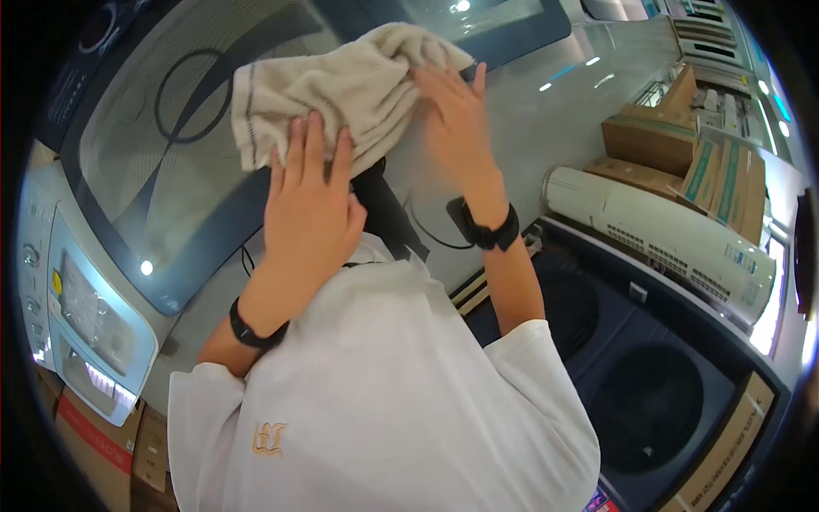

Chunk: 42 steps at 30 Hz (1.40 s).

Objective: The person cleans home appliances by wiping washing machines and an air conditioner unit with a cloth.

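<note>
A cream towel (328, 81) with dark stripes lies bunched on a large glossy panel (115, 230) with a dark blue-grey border. My left hand (311, 188) rests on the towel's near edge, its fingers stretched out and spread. At the towel's right end is my right hand (456, 119), slightly blurred. Its fingers are extended over the folded cloth, with one finger sticking out to the side. Both wrists wear black bands. Beneath the towel's near side, a black strap-like piece (384, 205) shows partly.
To the left stands a white appliance (94, 307) with knobs. On the right lies a long white air conditioner unit (657, 239) beside cardboard boxes (648, 141). A dark panel with round black areas (648, 405) is at lower right. A thin cable (439, 241) hangs near my right wrist.
</note>
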Available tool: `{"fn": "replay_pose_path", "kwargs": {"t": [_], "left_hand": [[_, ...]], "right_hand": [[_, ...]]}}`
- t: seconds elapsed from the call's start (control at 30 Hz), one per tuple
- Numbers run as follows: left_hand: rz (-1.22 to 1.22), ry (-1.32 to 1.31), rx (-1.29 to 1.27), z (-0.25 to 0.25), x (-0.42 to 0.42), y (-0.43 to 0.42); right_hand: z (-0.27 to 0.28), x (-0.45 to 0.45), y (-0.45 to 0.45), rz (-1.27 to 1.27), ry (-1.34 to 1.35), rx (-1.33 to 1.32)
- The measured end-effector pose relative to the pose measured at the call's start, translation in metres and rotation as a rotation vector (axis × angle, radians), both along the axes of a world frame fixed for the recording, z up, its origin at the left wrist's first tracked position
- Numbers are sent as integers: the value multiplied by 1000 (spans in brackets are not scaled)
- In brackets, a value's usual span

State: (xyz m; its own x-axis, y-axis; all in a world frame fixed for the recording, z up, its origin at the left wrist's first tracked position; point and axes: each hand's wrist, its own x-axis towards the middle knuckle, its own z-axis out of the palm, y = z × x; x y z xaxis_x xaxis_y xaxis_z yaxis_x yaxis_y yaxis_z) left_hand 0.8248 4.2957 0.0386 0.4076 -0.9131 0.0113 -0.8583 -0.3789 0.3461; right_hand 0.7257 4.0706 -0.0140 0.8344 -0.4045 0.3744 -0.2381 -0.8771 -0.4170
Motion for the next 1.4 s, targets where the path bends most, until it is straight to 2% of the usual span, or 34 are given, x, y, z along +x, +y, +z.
{"fn": "replay_pose_path", "kwargs": {"t": [0.13,0.2,0.3,0.43,0.53,0.63,0.8,0.93,1.07,1.17,1.3,1.4], "left_hand": [[33,-32,-56,-11,-19,-85],[19,-23,-1,-8,-22,-98],[35,-3,64,-2,-22,-103],[92,52,48,7,-25,-118],[158,32,-8,2,-26,-151],[207,-10,-20,-3,-27,-184],[44,130,-13,8,-25,-161],[-18,248,25,12,-6,-148],[46,74,-16,1,21,-183],[82,-8,104,8,24,-198],[53,-9,89,7,15,-177],[40,2,79,5,19,-173]], "right_hand": [[1,13,-62,-27,-44,21],[-15,12,-66,1,-91,-2],[-10,-16,-69,104,-49,-5],[-1,-32,-136,101,-2,-76],[15,-5,-166,74,-23,-2],[1,16,-171,62,-53,-32],[-10,-15,-147,174,-84,-8],[10,-31,-179,130,21,-62],[9,-4,-205,52,23,15],[2,1,-191,67,-12,32],[-2,-22,-177,110,29,14],[18,-30,-198,102,128,-15]]}}
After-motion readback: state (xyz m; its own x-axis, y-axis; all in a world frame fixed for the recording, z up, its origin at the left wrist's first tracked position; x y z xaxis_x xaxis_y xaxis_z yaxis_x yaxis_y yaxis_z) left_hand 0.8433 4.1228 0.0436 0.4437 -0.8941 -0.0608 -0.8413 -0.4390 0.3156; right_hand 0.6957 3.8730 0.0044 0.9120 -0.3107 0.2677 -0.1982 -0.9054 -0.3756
